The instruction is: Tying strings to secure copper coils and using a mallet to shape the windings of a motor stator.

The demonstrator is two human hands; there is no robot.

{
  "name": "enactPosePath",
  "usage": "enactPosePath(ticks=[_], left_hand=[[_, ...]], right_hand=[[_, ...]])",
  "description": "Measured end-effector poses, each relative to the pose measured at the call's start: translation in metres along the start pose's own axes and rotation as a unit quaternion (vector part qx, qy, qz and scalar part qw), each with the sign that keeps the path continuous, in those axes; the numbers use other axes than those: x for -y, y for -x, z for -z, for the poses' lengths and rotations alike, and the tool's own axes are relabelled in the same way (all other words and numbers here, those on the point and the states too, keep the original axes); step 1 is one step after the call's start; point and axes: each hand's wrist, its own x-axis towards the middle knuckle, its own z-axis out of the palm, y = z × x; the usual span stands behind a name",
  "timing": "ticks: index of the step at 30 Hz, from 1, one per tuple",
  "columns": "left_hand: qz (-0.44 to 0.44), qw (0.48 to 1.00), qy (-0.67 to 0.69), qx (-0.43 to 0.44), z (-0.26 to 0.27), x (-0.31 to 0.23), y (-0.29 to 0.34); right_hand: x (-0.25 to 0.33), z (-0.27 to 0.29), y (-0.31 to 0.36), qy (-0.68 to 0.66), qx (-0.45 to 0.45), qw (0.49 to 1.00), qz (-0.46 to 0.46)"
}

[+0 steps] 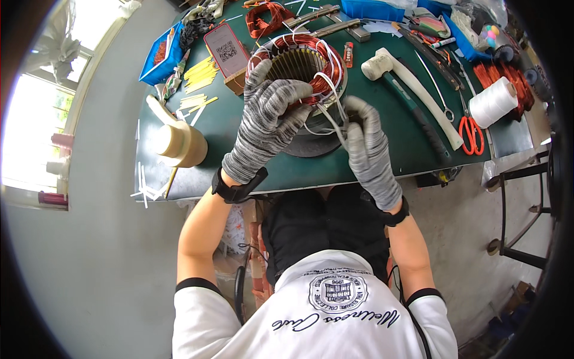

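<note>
A motor stator (330, 55) with red copper windings bound in white cord stands upright on a dark round base (311, 145) near the table's front edge. My left hand (266, 113), in a grey striped knit glove, grips the near left rim of the windings, its thumb and fingers over the edge. At the stator's near right side, my gloved right hand (369, 146) is closed on white cord (327, 113) that loops up to the windings. Exactly where the cord passes between the right fingers is hidden.
Right of the stator lie a white-headed mallet (376, 66), red-handled scissors (471, 135) and a white thread spool (493, 103). Leftward are a phone (226, 51), yellow strips (200, 75) and a cream mallet head (179, 143). Blue bins (162, 54) line the table's far side.
</note>
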Motion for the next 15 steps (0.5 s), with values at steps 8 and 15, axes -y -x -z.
enactPosePath(ticks=[8,15], left_hand=[[-0.045,0.998,-0.045,0.000,-0.002,0.002,0.009],[-0.089,0.990,-0.112,-0.011,-0.005,0.005,0.006]], right_hand=[[0.006,0.220,0.077,-0.606,-0.085,0.791,0.010],[-0.016,0.242,0.225,-0.359,-0.262,0.868,-0.221]])
